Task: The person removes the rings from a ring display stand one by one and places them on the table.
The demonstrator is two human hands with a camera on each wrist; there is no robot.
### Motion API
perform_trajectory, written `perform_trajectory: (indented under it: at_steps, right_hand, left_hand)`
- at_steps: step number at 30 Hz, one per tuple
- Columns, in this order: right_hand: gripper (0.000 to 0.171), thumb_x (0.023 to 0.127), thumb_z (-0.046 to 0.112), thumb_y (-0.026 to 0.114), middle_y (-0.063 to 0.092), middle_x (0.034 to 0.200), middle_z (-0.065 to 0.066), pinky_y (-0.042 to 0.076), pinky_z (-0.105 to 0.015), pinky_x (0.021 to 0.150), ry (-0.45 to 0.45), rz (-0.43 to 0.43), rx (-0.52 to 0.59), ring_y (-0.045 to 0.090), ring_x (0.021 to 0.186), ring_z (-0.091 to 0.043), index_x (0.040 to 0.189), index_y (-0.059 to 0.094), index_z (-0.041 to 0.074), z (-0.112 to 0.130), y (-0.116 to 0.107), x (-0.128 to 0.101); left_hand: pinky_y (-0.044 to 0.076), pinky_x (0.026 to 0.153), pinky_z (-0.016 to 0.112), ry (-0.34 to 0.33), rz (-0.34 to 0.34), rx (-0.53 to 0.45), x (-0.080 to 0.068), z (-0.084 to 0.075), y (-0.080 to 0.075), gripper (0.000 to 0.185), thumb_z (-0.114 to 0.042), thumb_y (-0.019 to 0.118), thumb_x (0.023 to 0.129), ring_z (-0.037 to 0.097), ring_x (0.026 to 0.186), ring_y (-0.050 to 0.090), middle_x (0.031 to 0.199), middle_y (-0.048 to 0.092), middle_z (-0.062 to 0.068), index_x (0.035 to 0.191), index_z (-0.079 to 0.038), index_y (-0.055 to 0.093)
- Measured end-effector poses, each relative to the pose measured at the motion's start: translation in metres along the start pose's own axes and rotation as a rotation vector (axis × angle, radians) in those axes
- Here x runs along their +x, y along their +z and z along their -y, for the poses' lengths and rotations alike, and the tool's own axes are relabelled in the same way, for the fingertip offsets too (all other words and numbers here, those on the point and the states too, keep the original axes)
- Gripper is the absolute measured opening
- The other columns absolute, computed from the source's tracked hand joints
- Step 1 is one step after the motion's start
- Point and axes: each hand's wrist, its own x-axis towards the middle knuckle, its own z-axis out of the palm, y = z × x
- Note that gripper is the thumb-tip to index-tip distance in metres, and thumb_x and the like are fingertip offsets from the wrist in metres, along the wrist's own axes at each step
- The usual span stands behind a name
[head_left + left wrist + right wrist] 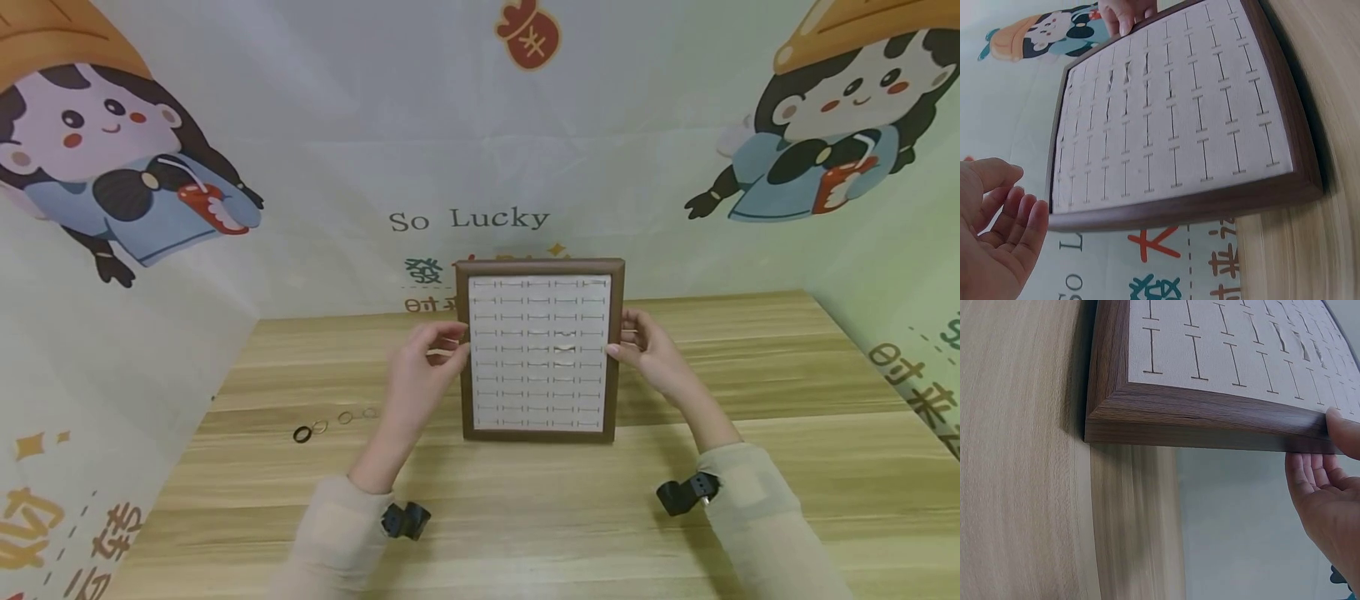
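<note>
A ring display tray with a brown wooden frame stands upright, its white slotted pad facing me. My right hand grips its right side; in the right wrist view the thumb lies on the front of the frame and the fingers reach behind. At the tray's left side is my left hand, thumb and fingertips close to the edge. In the left wrist view that hand is loosely bent beside the frame, nothing between thumb and fingers. A few slots near the middle gape slightly.
A black ring and several thin rings lie in a row on the wooden table, left of my left forearm. Behind the tray hangs a printed backdrop with cartoon figures and lettering, which also covers both sides.
</note>
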Motion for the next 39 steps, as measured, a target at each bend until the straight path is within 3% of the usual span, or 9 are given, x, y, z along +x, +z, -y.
perform_trajectory:
  at_steps: [6,12,24,27,32,39]
  right_hand:
    - [0.056,0.103,-0.003,0.054,0.043,0.144,-0.038,0.049,-0.036,0.107,-0.006,0.002,0.003,0.045,0.139,-0.053,0.150,0.027,-0.019,-0.001,0.000,0.000]
    - [0.055,0.103,-0.004,0.054,0.043,0.144,-0.038,0.049,-0.024,0.101,-0.011,0.005,0.007,0.046,0.138,-0.053,0.149,0.028,-0.019,-0.001,0.000,0.000]
    - [0.056,0.103,-0.004,0.054,0.043,0.144,-0.040,0.048,-0.019,0.097,-0.021,0.001,0.000,0.046,0.138,-0.055,0.149,0.027,-0.021,0.000,0.000,-0.001]
    - [0.056,0.103,-0.005,0.054,0.043,0.144,-0.040,0.048,-0.018,0.097,-0.019,0.003,0.004,0.045,0.138,-0.055,0.149,0.027,-0.021,0.000,0.000,-0.001]
    - [0.056,0.103,-0.004,0.054,0.042,0.146,-0.039,0.049,-0.030,0.105,-0.011,0.006,0.001,0.044,0.140,-0.055,0.150,0.026,-0.020,0.000,0.000,-0.001]
    - [0.058,0.104,-0.003,0.053,0.040,0.148,-0.039,0.043,-0.055,0.116,0.000,0.014,0.004,0.042,0.142,-0.055,0.151,0.024,-0.019,0.000,0.000,0.000]
  left_hand:
    - [0.062,0.082,0.038,0.063,0.043,0.036,-0.001,-0.008,0.014,0.023,0.008,0.070,0.092,0.033,0.096,0.069,0.111,0.070,0.023,0.115,0.009,0.070]
    - [0.062,0.086,0.042,0.074,0.101,0.029,0.000,-0.018,0.026,0.023,0.007,0.070,0.093,0.035,0.100,0.068,0.114,0.069,0.024,0.116,0.009,0.069]
    - [0.062,0.084,0.037,0.139,0.161,0.072,0.004,-0.015,0.054,0.019,0.005,0.070,0.094,0.032,0.098,0.069,0.112,0.071,0.020,0.114,0.006,0.070]
    - [0.062,0.085,0.035,0.130,0.188,0.091,0.004,-0.015,0.060,0.019,0.005,0.069,0.095,0.031,0.099,0.068,0.114,0.071,0.019,0.114,0.006,0.070]
    - [0.061,0.087,0.034,0.130,0.210,0.135,0.003,-0.014,0.067,0.020,0.002,0.069,0.096,0.029,0.101,0.069,0.118,0.071,0.018,0.116,0.005,0.070]
    - [0.061,0.085,0.031,0.199,0.152,0.229,0.005,-0.014,0.079,0.021,-0.001,0.072,0.096,0.026,0.100,0.071,0.116,0.073,0.014,0.117,0.000,0.071]
